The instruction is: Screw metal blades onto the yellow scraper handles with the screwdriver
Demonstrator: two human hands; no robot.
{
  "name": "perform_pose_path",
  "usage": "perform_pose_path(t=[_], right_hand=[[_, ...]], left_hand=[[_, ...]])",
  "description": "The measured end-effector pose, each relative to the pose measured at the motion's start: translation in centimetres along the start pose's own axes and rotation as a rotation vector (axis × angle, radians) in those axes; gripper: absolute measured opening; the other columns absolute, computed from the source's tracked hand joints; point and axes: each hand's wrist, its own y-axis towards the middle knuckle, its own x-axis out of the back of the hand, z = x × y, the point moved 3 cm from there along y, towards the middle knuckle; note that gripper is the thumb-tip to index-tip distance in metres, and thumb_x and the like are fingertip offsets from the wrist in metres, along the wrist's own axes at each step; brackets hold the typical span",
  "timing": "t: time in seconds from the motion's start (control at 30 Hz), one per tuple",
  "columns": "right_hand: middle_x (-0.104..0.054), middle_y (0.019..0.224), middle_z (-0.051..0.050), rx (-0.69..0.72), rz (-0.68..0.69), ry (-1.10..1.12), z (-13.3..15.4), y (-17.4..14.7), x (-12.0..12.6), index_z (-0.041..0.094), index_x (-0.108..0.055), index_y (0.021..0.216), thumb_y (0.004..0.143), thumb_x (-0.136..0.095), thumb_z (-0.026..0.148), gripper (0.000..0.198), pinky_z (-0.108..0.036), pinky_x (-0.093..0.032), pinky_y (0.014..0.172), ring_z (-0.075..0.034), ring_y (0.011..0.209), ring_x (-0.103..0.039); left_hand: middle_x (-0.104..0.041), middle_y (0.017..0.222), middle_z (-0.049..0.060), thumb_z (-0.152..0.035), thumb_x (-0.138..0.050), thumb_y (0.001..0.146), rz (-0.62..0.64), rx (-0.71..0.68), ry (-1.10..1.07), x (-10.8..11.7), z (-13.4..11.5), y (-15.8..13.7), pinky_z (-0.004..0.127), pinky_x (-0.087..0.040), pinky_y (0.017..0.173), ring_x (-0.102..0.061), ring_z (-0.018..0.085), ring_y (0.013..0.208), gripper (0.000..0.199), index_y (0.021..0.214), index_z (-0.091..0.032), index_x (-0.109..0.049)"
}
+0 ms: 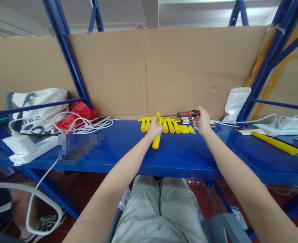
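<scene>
My left hand [154,128] is closed around a yellow T-shaped plastic piece [156,141], whose tubular handle points toward me. In my right hand [204,122], the fingers are at the butt end of a red and black screwdriver [188,113]. Its thin shaft lies level and runs left to the head of the held piece; whether the tip sits in a screw cannot be seen. Several more yellow T-shaped pieces [176,127] lie in a row behind and beside my left hand. Small yellow wedge-like parts [188,129] lie to their right, near small metal bits [195,128].
The blue shelf [128,152] is backed by cardboard [189,67]. On the left are coiled white cables [98,125], a red plastic bag [81,113] and a cloth bag [42,108]. To the right lie a yellow tube [275,143], a power strip [282,129] and a white pouch [236,104].
</scene>
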Motion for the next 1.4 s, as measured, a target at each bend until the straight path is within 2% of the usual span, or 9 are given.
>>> perform_pose_path(t=[0.17, 0.3, 0.4, 0.57, 0.8, 0.97, 1.17, 1.33, 1.4], right_hand=[[-0.030, 0.039, 0.011, 0.063, 0.018, -0.045, 0.29, -0.16, -0.04, 0.022, -0.042, 0.071, 0.067, -0.057, 0.070, 0.050, -0.022, -0.015, 0.032, -0.006, 0.031, -0.027], [-0.036, 0.040, 0.011, 0.058, 0.005, -0.060, 0.35, -0.19, -0.19, 0.023, -0.042, 0.077, 0.065, -0.066, 0.060, 0.046, -0.021, -0.017, 0.032, -0.006, 0.030, -0.030], [-0.041, 0.042, 0.010, 0.076, 0.030, -0.068, 0.26, -0.13, -0.28, 0.023, -0.042, 0.079, 0.066, -0.063, 0.063, 0.047, -0.022, -0.019, 0.031, -0.008, 0.031, -0.034], [-0.034, 0.041, 0.011, 0.122, 0.052, -0.069, 0.01, 0.16, -0.16, 0.023, -0.042, 0.076, 0.065, -0.062, 0.066, 0.049, -0.021, -0.018, 0.032, -0.007, 0.031, -0.032], [-0.041, 0.048, 0.010, 0.097, 0.036, -0.040, -0.05, 0.31, 0.01, 0.024, -0.043, 0.082, 0.066, -0.062, 0.063, 0.046, -0.021, -0.020, 0.032, -0.008, 0.033, -0.035], [-0.032, 0.044, 0.011, 0.105, 0.022, -0.049, 0.01, 0.40, 0.12, 0.024, -0.043, 0.077, 0.066, -0.061, 0.065, 0.047, -0.022, -0.020, 0.032, -0.007, 0.032, -0.031], [-0.040, 0.045, 0.010, 0.058, -0.026, -0.042, 0.26, 0.05, 0.04, 0.024, -0.043, 0.079, 0.069, -0.062, 0.057, 0.039, -0.021, -0.018, 0.031, -0.008, 0.032, -0.034], [-0.029, 0.040, 0.012, 0.065, 0.009, -0.040, 0.11, 0.05, 0.13, 0.024, -0.041, 0.073, 0.067, -0.061, 0.063, 0.045, -0.021, -0.017, 0.032, -0.006, 0.030, -0.028], [-0.032, 0.041, 0.012, 0.055, -0.011, -0.027, 0.08, 0.10, 0.19, 0.024, -0.042, 0.075, 0.066, -0.065, 0.059, 0.043, -0.021, -0.018, 0.032, -0.006, 0.031, -0.029]], left_hand=[[-0.055, 0.123, 0.011, 0.002, -0.050, 0.069, 0.007, -0.009, 0.003, 0.01, 0.09, 0.08, 0.021, -0.051, 0.055, -0.055, 0.004, 0.048, 0.053, 0.118, -0.018, -0.041], [-0.058, 0.117, 0.008, 0.001, -0.053, 0.067, -0.015, -0.014, -0.002, 0.08, 0.27, 0.18, 0.021, -0.051, 0.056, -0.060, 0.007, 0.055, 0.056, 0.118, -0.020, -0.042], [-0.059, 0.114, 0.008, 0.001, -0.053, 0.067, -0.025, -0.023, -0.011, 0.09, 0.41, 0.26, 0.022, -0.052, 0.055, -0.061, 0.008, 0.057, 0.054, 0.116, -0.019, -0.043], [-0.060, 0.110, 0.008, 0.002, -0.051, 0.066, -0.017, -0.044, -0.036, 0.01, 0.60, 0.46, 0.020, -0.052, 0.055, -0.063, 0.011, 0.067, 0.052, 0.114, -0.018, -0.043], [-0.057, 0.118, 0.008, 0.002, -0.051, 0.067, -0.006, -0.051, -0.011, -0.06, 0.71, 0.48, 0.021, -0.052, 0.055, -0.060, 0.008, 0.058, 0.052, 0.113, -0.020, -0.043], [-0.056, 0.121, 0.009, 0.001, -0.052, 0.067, -0.002, -0.038, 0.024, -0.03, 0.66, 0.41, 0.022, -0.052, 0.056, -0.060, 0.008, 0.057, 0.054, 0.116, -0.020, -0.042], [-0.058, 0.119, 0.009, 0.001, -0.051, 0.067, -0.003, -0.047, 0.010, 0.05, 0.35, 0.23, 0.022, -0.053, 0.057, -0.060, 0.007, 0.055, 0.055, 0.117, -0.019, -0.042], [-0.058, 0.120, 0.009, 0.000, -0.051, 0.067, 0.008, -0.043, 0.030, 0.06, 0.30, 0.11, 0.021, -0.052, 0.056, -0.059, 0.007, 0.054, 0.056, 0.119, -0.020, -0.042], [-0.057, 0.121, 0.010, 0.000, -0.052, 0.067, 0.007, -0.050, 0.035, 0.05, 0.30, 0.08, 0.022, -0.052, 0.056, -0.060, 0.007, 0.054, 0.057, 0.120, -0.020, -0.042]])
